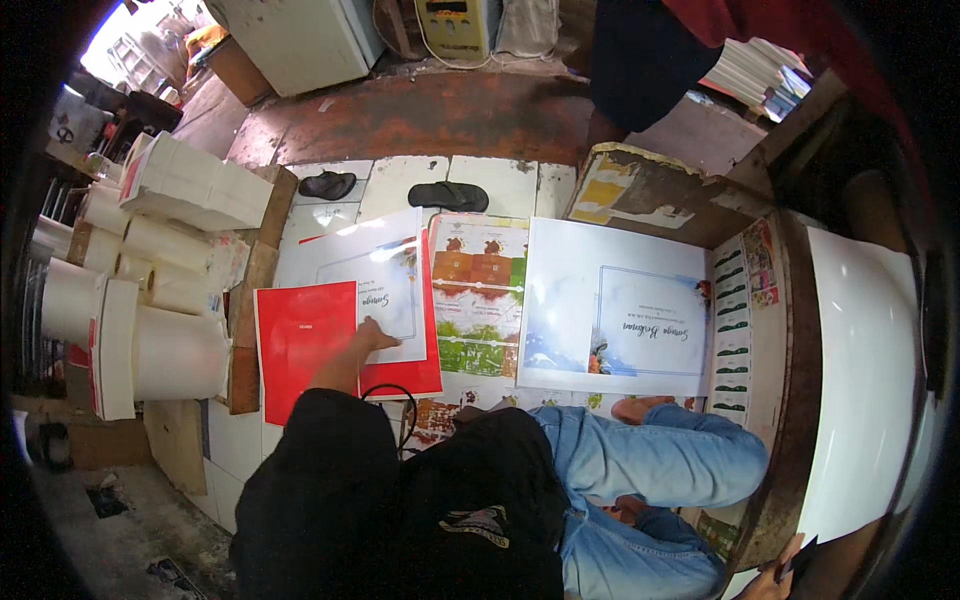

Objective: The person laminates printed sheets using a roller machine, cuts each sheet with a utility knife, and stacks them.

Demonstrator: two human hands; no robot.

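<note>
My left hand (375,338) reaches forward over the left stack, its thumb and fingers apart, on the lower edge of a white-and-blue printed sheet (395,290). That sheet overlaps red sheets (307,330), one lying right beside the hand. To the right lies another printed sheet with a blue watercolour pattern and dark script (650,330), flat and apart from the hand. At the lower right edge my right hand (772,578) is closed on a small dark flat object (798,560), its kind unclear. This hand is cut off by the frame, beside a large white sheet (862,370).
Colourful printed sheets (480,290) cover the floor in the middle. Paper rolls and stacks (165,280) stand at left beside a wooden beam (248,330). A worn wooden box side (640,195) bounds the right. Two black sandals (448,196) lie ahead; a person (650,65) stands beyond.
</note>
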